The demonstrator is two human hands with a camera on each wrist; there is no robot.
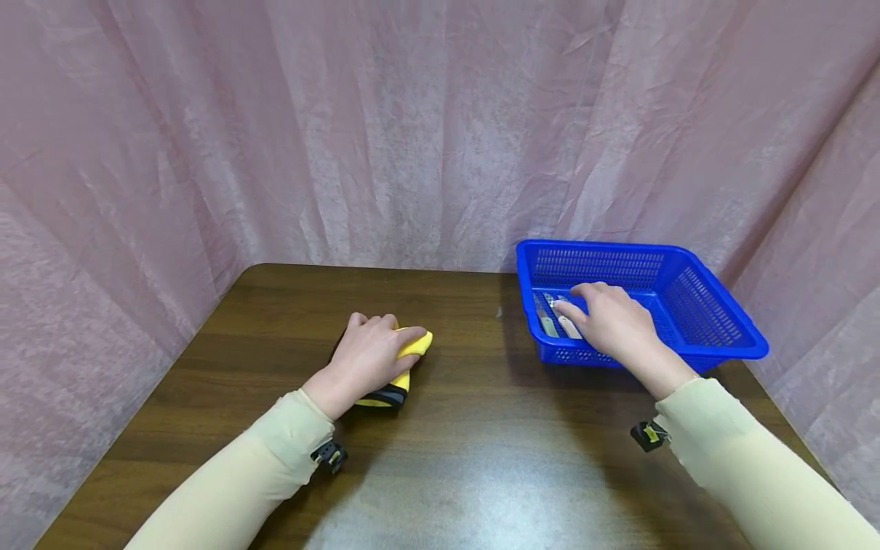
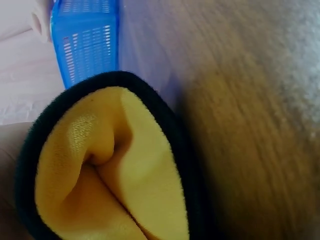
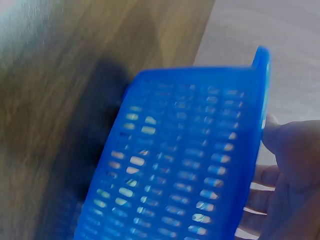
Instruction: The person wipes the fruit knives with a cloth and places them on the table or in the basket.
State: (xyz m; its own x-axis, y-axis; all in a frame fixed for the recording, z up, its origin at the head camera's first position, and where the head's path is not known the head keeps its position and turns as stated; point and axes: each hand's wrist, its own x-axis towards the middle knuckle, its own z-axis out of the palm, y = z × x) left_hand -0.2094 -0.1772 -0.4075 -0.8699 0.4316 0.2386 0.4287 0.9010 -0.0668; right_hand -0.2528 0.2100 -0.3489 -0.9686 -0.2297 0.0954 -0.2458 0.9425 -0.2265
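My left hand (image 1: 367, 351) grips a folded yellow cloth with a dark border (image 1: 406, 367) on the left half of the table. In the left wrist view the cloth (image 2: 145, 165) bulges open toward the camera, its soft inner folds framed by the dark edging. My right hand (image 1: 615, 317) reaches over the near rim of a blue plastic basket (image 1: 718, 305), thumb and forefinger apart. Close to the thumb, several slim knife-like utensils (image 1: 569, 327) with pale handles lie along the basket's left side. From the right wrist, the basket wall (image 3: 175, 150) hides most of the contents.
The brown wooden table (image 1: 440, 458) carries the basket at its back right, near the table's edge. Pink curtains (image 1: 412, 137) hang behind and at both sides. A small black device (image 1: 330, 455) is strapped at the left wrist, another (image 1: 648, 435) at the right.
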